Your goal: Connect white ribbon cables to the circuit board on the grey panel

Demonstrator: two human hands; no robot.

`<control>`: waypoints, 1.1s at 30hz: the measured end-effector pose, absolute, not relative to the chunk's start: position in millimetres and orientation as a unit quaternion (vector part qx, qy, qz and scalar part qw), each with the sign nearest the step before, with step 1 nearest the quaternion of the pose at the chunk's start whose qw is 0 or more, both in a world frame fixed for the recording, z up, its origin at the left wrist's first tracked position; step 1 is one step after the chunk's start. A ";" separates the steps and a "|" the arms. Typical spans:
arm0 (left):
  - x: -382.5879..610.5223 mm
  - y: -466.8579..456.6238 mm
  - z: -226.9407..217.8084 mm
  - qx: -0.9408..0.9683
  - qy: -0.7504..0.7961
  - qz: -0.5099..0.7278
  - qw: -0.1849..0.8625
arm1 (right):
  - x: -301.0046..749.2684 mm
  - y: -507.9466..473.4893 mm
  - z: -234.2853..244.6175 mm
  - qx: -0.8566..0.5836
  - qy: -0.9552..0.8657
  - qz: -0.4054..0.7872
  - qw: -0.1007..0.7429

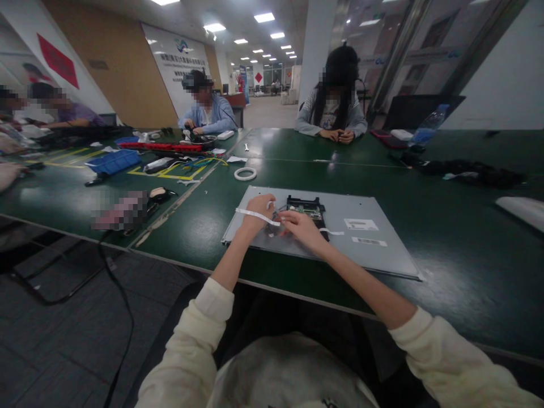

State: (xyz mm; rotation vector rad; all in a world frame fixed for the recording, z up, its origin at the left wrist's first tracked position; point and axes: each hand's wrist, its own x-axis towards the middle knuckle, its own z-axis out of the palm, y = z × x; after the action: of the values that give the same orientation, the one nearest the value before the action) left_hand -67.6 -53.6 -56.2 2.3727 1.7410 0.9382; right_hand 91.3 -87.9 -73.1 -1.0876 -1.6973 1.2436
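Observation:
A flat grey panel [340, 207] with labels lies on the green table in front of me. A black frame with a circuit board [304, 208] sits on it near the far middle. My left hand [260, 211] is over the panel's left part, fingers curled towards the board. My right hand [301, 225] meets it there, its fingertips pinched together; what either hand holds is too small to make out. A white printed strip [257, 216] crosses my left wrist, and a second white strip [334, 232] shows beside my right hand. Dark and reddish bits [274, 229] show blurred below my fingers.
A white tape roll [245, 174] lies beyond the panel. To the left are a blue tray [114, 162], tools, wires and a pinkish blurred object [121, 211]. A water bottle [430, 126] stands far right. Several people sit around the table [467, 249].

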 end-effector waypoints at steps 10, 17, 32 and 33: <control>-66.8 -55.6 -59.5 0.774 0.591 0.226 0.024 | 85.8 -91.8 -74.1 -0.453 -0.642 0.504 0.358; -67.3 -54.1 -59.7 0.764 0.580 0.283 -0.005 | 86.9 -96.0 -70.7 -0.423 -0.704 0.401 0.406; -67.4 -53.7 -58.8 0.706 0.595 0.383 0.016 | 86.6 -100.8 -68.1 -0.387 -0.720 0.377 0.435; -67.0 -54.7 -57.8 0.696 0.600 0.394 0.030 | 86.3 -102.0 -66.3 -0.384 -0.722 0.373 0.438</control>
State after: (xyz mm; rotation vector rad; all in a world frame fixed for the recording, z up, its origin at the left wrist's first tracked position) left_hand -67.0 -54.7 -57.8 2.1440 1.8502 1.2138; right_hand 86.3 -102.0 -66.3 -0.9547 -1.7944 0.9268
